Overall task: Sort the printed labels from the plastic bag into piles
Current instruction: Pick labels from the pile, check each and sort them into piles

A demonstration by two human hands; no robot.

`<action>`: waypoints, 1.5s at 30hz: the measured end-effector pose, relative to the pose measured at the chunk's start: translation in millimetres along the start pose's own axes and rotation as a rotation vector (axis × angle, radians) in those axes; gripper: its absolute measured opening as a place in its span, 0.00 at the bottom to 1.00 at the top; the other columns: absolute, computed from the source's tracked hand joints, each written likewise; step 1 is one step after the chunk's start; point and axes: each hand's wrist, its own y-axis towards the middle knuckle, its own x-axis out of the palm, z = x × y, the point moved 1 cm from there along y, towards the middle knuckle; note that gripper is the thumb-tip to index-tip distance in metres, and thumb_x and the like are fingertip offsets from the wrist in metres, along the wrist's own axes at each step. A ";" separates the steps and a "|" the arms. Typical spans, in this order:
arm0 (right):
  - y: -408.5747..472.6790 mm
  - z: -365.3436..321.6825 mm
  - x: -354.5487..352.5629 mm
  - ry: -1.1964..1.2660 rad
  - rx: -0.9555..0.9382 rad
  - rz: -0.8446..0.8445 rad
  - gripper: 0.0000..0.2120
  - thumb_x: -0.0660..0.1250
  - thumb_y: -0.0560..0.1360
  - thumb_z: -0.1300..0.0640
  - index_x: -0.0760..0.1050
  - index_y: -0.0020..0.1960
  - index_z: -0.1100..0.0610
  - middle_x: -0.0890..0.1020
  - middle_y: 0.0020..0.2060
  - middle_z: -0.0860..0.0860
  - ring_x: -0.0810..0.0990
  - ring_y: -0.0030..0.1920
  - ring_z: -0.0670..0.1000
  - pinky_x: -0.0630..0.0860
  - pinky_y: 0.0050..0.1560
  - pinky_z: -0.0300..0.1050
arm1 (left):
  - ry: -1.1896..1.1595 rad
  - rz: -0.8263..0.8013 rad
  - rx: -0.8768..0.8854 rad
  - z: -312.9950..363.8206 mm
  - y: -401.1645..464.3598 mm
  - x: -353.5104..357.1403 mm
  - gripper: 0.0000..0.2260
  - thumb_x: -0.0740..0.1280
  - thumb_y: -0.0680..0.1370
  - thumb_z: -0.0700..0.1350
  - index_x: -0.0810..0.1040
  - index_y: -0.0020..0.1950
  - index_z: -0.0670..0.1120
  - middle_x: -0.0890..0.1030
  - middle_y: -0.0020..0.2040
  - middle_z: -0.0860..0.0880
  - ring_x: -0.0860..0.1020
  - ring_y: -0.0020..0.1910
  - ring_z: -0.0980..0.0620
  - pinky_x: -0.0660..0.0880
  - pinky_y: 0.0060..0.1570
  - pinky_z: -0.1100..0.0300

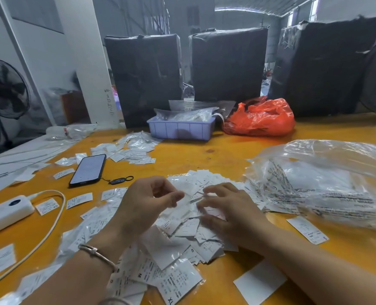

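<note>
On the orange table (226, 150), left hand (147, 201) pinches a label (186, 202); right hand (224, 208) lies spread, holding nothing.

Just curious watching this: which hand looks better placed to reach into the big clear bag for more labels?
Probably the right hand: it rests on the label heap beside the clear bag, which lies on its side.
</note>
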 end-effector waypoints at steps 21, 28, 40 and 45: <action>-1.7 -14.1 -3.0 -0.184 -0.208 0.050 0.09 0.64 0.77 0.48 0.82 0.50 0.49 0.81 0.48 0.42 0.73 0.53 0.47 0.63 0.58 0.46 | -0.032 -0.082 0.021 3.4 -2.4 6.3 0.06 0.78 0.70 0.45 0.83 0.38 0.47 0.83 0.33 0.49 0.80 0.33 0.56 0.75 0.35 0.66; -1.5 -16.4 -2.1 -0.253 -0.234 0.050 0.09 0.62 0.79 0.49 0.79 0.54 0.49 0.81 0.49 0.44 0.74 0.54 0.49 0.60 0.61 0.44 | -0.059 -0.049 0.046 7.6 -3.5 6.2 0.06 0.76 0.68 0.50 0.86 0.39 0.48 0.83 0.37 0.53 0.78 0.36 0.59 0.73 0.37 0.66; -4.8 -20.0 -4.5 -0.300 -0.303 0.145 0.06 0.74 0.68 0.62 0.78 0.34 0.56 0.80 0.34 0.50 0.77 0.37 0.53 0.76 0.39 0.46 | -0.315 -0.103 -0.166 6.4 -2.3 0.8 0.09 0.72 0.70 0.28 0.76 0.47 0.36 0.84 0.38 0.44 0.83 0.37 0.48 0.79 0.37 0.62; -7.9 -9.1 -20.4 -0.132 -0.167 0.320 0.06 0.76 0.65 0.65 0.82 0.37 0.55 0.80 0.31 0.49 0.78 0.32 0.50 0.75 0.26 0.43 | -0.170 -0.156 -0.144 3.0 -3.7 4.8 0.10 0.73 0.73 0.36 0.84 0.51 0.48 0.80 0.35 0.52 0.77 0.36 0.56 0.75 0.39 0.65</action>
